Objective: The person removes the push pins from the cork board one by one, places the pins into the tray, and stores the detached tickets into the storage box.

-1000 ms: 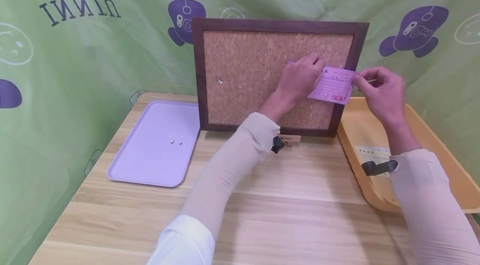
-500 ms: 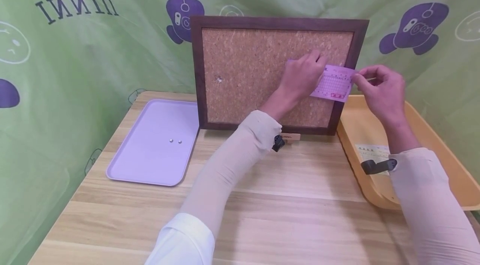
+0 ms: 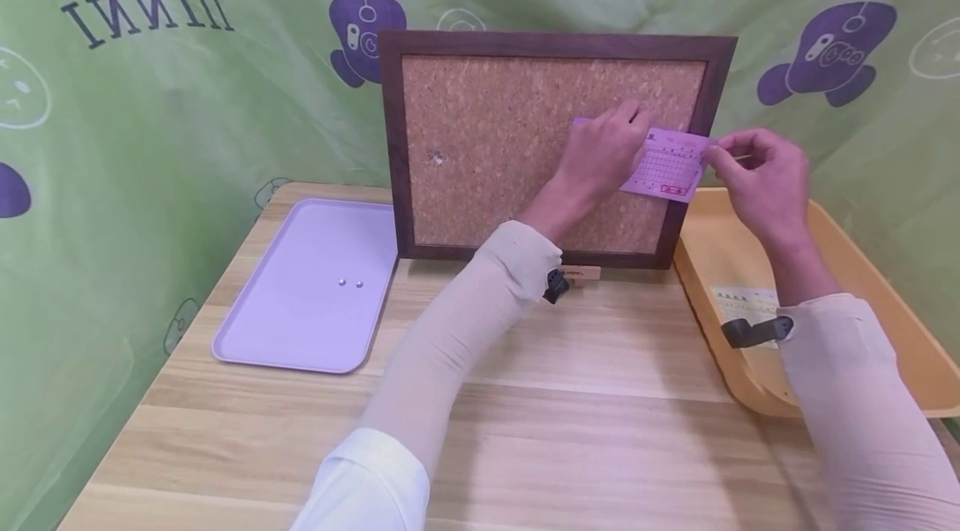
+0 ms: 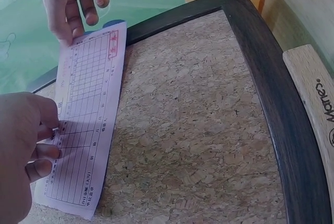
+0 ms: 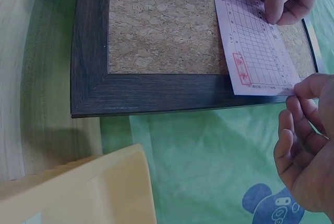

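Observation:
A pink receipt slip (image 3: 670,167) with a printed grid and red stamp lies across the right part of a framed cork board (image 3: 487,139). My left hand (image 3: 603,156) is on the slip's upper edge, fingers curled and thumb and fingertips against it in the right wrist view; whether a small pin is between them is hidden. My right hand (image 3: 765,181) pinches the slip's top right corner between thumb and index finger. In the right wrist view the slip's stamped end (image 5: 241,70) overlaps the dark frame (image 5: 156,93).
On the left stands a lilac tray (image 3: 300,323) with two small silvery studs (image 3: 342,283). An orange tray (image 3: 727,239) at the right holds a pale printed slip (image 3: 742,303). Below the board a wooden foot (image 3: 581,273) juts onto the wooden table (image 3: 562,431). A green curtain (image 3: 225,97) hangs behind.
The slip's right end has risen slightly with my right hand. My left hand stays at nearly the same spot on the slip. The head view has shifted a little.

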Demonstrator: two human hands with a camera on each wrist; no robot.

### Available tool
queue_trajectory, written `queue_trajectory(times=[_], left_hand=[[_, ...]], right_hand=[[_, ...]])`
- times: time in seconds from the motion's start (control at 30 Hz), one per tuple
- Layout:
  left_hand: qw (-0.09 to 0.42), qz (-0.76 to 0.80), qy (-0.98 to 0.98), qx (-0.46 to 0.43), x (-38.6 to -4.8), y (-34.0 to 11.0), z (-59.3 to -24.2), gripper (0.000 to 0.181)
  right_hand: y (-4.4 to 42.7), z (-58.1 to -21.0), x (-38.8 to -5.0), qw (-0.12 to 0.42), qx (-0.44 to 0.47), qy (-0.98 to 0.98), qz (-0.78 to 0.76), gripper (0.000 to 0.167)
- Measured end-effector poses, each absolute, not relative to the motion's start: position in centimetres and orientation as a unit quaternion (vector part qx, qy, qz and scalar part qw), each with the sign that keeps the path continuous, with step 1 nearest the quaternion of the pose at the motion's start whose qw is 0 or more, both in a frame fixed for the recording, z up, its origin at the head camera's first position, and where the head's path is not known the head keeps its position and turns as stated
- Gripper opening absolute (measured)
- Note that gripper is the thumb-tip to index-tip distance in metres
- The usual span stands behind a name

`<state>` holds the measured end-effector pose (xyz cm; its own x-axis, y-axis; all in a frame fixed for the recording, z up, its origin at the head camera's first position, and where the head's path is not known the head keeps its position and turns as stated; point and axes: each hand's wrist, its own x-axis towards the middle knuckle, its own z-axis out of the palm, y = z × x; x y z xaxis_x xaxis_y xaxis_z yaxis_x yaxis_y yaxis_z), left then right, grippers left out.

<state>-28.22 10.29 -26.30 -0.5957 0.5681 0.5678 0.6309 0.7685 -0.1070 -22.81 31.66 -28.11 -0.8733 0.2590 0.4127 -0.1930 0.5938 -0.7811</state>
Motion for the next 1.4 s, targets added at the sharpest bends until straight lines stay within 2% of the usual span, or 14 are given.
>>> queue_trajectory(times=[0.33,0.63,0.83,1.07,1.4], left_hand=[[0.282,-0.068,-0.892,-0.348,-28.3,10.1,-26.3,0.031],[0.305,-0.031,-0.878,-0.366,-28.2,9.9,-26.6,0.028],[0.304,-0.057,-0.871,-0.382,-28.3,9.5,-26.9,0.029],[0.262,-0.085,-0.875,-0.399,-28.2,8.9,-27.1,0.031],[0.285,-0.086,-0.869,-0.394,-27.2,6.8,-26.9,0.030]], right_hand=[[31.7,-28.2,-22.8,0.251,-0.020,-0.856,0.452,0.007],[31.6,-28.3,-22.6,0.249,-0.017,-0.857,0.450,0.016],[31.7,-28.2,-22.7,0.246,-0.012,-0.851,0.463,0.008],[31.7,-28.2,-22.5,0.243,-0.014,-0.854,0.460,0.006],[31.9,-28.3,-22.5,0.251,-0.005,-0.856,0.452,0.005]])
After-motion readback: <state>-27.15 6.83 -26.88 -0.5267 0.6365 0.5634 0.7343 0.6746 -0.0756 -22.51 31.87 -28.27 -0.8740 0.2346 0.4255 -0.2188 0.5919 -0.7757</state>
